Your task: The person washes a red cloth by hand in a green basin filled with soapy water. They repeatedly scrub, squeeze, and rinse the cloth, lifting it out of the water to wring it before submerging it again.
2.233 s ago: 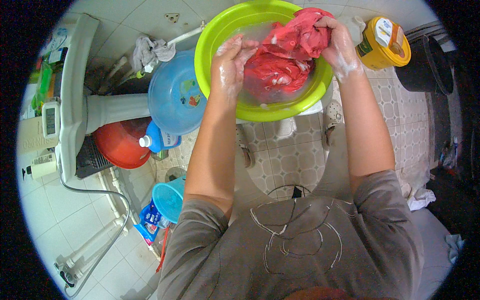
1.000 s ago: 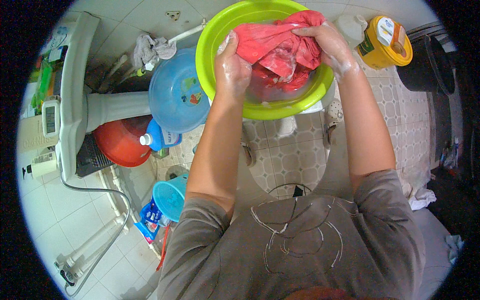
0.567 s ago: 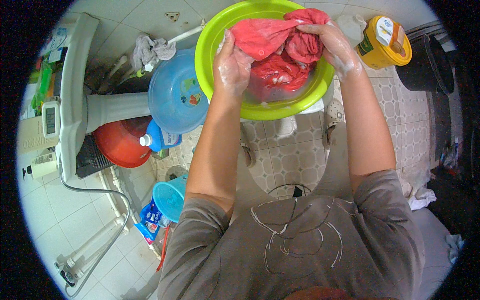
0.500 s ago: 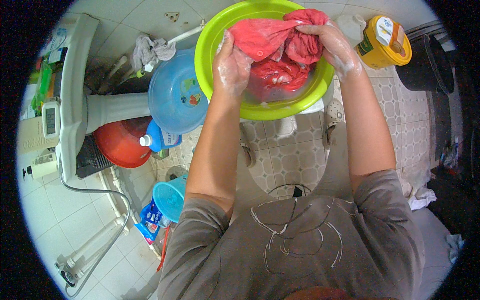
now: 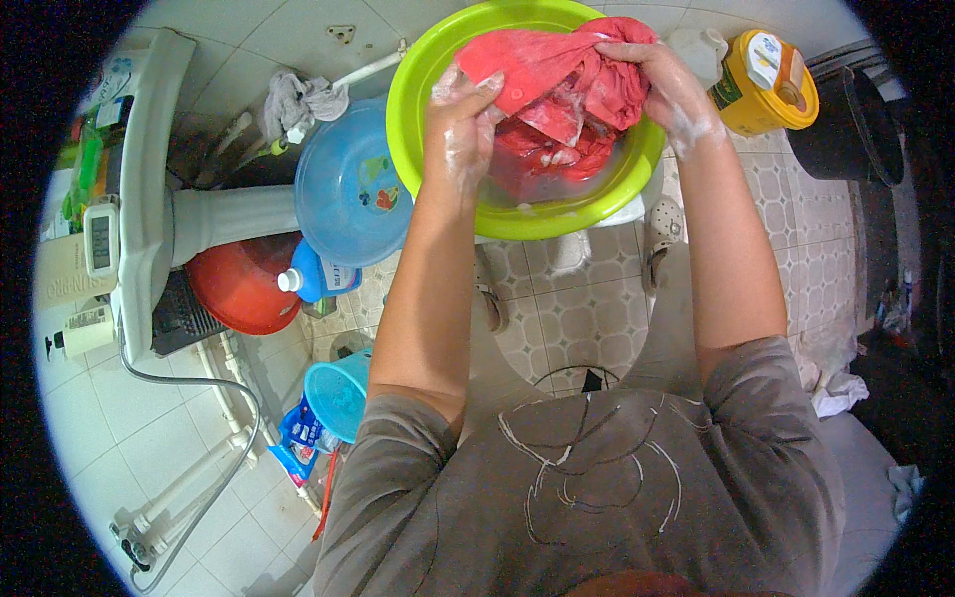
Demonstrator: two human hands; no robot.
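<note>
A wet red garment (image 5: 552,75) with a button is stretched between my two hands, over a lime-green basin (image 5: 406,99). Soap suds coat both hands. My left hand (image 5: 461,119) pinches the garment's left edge, thumb on top. On the other side my right hand (image 5: 668,90) grips a bunched part, its fingers lying over the cloth. The garment's lower folds hang down into cloudy water (image 5: 587,189) in the basin. Some of my right hand's fingers are hidden behind the cloth.
Left of the basin stand a translucent blue basin (image 5: 333,189), a red basin (image 5: 239,289) and a blue bottle with a white cap (image 5: 323,274). A white pedestal sink (image 5: 149,199) is at the far left. A yellow bucket (image 5: 751,104) and a black bin (image 5: 846,129) stand at right.
The twisted red cloth between my hands has spread and dropped lower. My left thumb has swung to the right over its edge. My right hand stays almost in place.
</note>
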